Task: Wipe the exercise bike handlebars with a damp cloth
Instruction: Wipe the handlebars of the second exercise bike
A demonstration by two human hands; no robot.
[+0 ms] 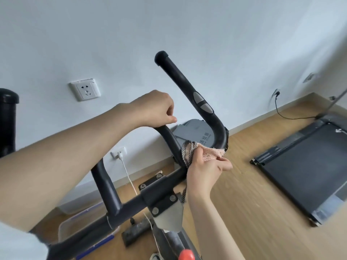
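The black exercise bike handlebars (189, 87) fill the middle of the head view, with a cross bar (129, 203) running lower left to centre and a right horn rising to a capped end. My left hand (155, 109) is closed around the top of the inner loop bar. My right hand (204, 169) grips a pink cloth with a checked edge (189, 151) and presses it against the bar where the cross bar meets the right bend. Grey pulse sensor pads (202, 105) sit on the right horn.
A treadmill (304, 166) lies on the wooden floor at right. Wall sockets (85, 89) and a white cable (129, 179) are on the white wall behind. A clear plastic box (78, 228) sits on the floor lower left. A red knob (185, 255) shows at the bottom.
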